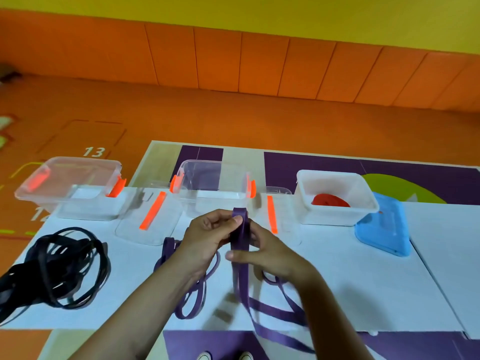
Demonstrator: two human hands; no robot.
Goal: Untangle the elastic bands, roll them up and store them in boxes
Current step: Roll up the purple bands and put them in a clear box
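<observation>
A tangled black elastic band (59,266) lies at the left of the white worktop (363,281), in front of an open clear box (70,183) with orange latches. A clear lid (145,224) lies just right of it. At the centre, the left hand (207,235) pinches the top of the purple elastic band (240,229). The right hand (267,253) grips it just below, and the rest trails in loops over the worktop. Behind the hands stands a second clear box (213,183). Farther right, a white box (335,175) holds a rolled red band (330,200), with a blue lid (384,227) leaning against it.
</observation>
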